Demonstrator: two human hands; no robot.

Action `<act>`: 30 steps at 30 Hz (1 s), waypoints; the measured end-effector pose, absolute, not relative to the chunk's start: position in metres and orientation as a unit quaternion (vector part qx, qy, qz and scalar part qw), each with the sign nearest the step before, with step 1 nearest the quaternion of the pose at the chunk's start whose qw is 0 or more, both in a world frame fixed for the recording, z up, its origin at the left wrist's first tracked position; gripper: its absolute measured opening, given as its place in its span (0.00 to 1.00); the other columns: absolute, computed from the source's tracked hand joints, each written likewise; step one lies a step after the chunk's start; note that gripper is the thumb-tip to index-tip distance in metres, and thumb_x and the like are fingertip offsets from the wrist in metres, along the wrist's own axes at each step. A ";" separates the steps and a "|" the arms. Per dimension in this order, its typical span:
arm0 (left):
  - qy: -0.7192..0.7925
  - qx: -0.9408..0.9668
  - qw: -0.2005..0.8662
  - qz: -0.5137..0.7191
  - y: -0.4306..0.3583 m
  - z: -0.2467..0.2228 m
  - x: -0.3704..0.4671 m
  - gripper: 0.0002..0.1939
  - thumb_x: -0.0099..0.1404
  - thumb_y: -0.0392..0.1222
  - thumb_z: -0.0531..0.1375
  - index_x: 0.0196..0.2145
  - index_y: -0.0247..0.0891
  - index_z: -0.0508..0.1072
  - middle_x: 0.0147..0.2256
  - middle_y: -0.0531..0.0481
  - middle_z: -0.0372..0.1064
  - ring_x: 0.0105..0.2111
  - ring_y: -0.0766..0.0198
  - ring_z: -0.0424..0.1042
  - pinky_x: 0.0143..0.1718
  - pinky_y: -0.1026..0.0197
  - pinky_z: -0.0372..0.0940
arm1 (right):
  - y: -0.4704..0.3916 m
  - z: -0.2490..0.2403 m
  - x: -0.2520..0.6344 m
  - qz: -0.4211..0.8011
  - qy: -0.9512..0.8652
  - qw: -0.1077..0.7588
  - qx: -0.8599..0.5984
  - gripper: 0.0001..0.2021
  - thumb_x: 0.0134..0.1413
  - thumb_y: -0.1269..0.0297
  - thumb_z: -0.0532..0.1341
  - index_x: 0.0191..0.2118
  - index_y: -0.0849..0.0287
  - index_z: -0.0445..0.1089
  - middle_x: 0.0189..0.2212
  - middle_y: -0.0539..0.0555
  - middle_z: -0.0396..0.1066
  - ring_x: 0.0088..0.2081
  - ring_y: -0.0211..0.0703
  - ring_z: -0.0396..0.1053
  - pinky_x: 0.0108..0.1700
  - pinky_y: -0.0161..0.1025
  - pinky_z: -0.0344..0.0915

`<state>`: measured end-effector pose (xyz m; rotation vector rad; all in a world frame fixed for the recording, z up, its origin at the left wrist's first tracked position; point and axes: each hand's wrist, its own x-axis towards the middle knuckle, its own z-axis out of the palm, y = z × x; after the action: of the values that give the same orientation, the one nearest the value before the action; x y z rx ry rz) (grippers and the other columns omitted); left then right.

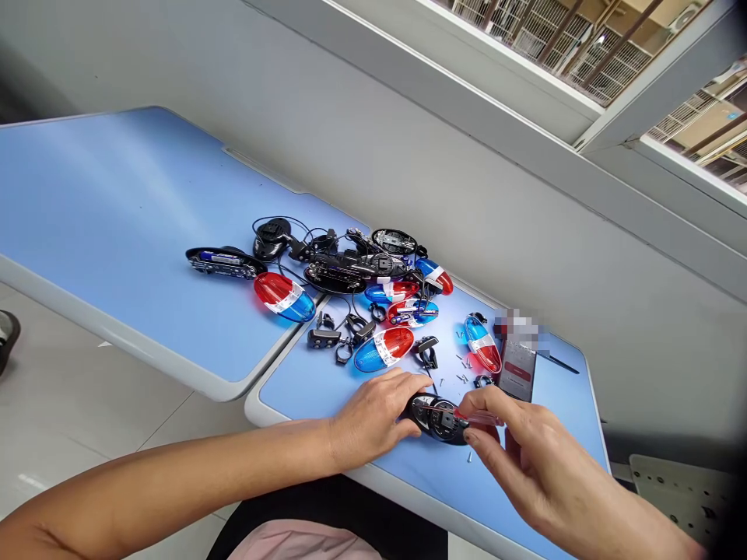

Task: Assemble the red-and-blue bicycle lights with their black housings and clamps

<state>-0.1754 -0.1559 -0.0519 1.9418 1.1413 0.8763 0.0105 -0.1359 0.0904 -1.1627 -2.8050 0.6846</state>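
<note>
The left hand point(379, 414) grips a glossy black oval housing point(444, 425), the right hand point(534, 447) a red-handled screwdriver point(485, 418).

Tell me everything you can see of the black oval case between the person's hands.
The black case is a long oval that looks like glossy plastic, with a round fitting near its middle. It lies on the blue table, close to the near edge, its long axis roughly left to right. The left hand holds its left end with thumb and fingers. The right hand holds a red-handled screwdriver over it; whether the tip touches cannot be told.
</note>
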 end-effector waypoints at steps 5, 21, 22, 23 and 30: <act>0.442 0.762 0.335 0.334 -0.158 -0.052 -0.173 0.28 0.56 0.33 0.69 0.52 0.39 0.65 0.45 0.47 0.72 0.44 0.53 0.69 0.46 0.55 0.66 | -0.127 0.104 0.007 0.079 -0.948 -0.040 -0.306 0.09 0.64 0.73 0.50 0.39 0.57 0.66 0.25 0.49 0.68 0.22 0.37 0.64 0.23 0.35 0.55; 0.453 0.769 0.300 0.336 -0.158 -0.056 -0.171 0.28 0.58 0.35 0.68 0.54 0.40 0.64 0.46 0.47 0.73 0.45 0.52 0.72 0.46 0.53 0.67 | -0.129 0.117 -0.009 -0.206 -0.971 -0.111 -0.040 0.04 0.55 0.73 0.55 0.32 0.58 0.63 0.23 0.49 0.60 0.24 0.42 0.55 0.25 0.42 0.42; 0.452 0.769 0.299 0.339 -0.158 -0.056 -0.171 0.28 0.57 0.35 0.68 0.54 0.40 0.64 0.46 0.47 0.73 0.45 0.52 0.72 0.46 0.53 0.68 | -0.128 0.117 -0.008 -0.220 -0.969 -0.111 -0.033 0.04 0.56 0.73 0.55 0.32 0.58 0.63 0.23 0.49 0.60 0.23 0.42 0.55 0.25 0.42 0.42; 0.451 0.769 0.297 0.341 -0.158 -0.057 -0.171 0.29 0.57 0.34 0.68 0.54 0.40 0.64 0.46 0.47 0.73 0.45 0.52 0.72 0.46 0.53 0.67 | -0.127 0.116 -0.008 -0.235 -0.965 -0.113 -0.034 0.04 0.56 0.72 0.55 0.32 0.58 0.63 0.22 0.49 0.60 0.23 0.42 0.55 0.25 0.42 0.41; 0.442 0.772 0.297 0.348 -0.156 -0.057 -0.172 0.30 0.56 0.33 0.69 0.54 0.39 0.64 0.46 0.47 0.73 0.45 0.53 0.71 0.47 0.53 0.67 | -0.122 0.109 -0.008 -0.217 -0.958 -0.135 -0.131 0.08 0.53 0.75 0.58 0.29 0.57 0.59 0.21 0.49 0.61 0.22 0.41 0.58 0.24 0.40 0.41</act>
<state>-0.1715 -0.1564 -0.0567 2.0515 1.1752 0.9258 -0.0079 -0.1222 0.1089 -0.4528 -3.2987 -0.7484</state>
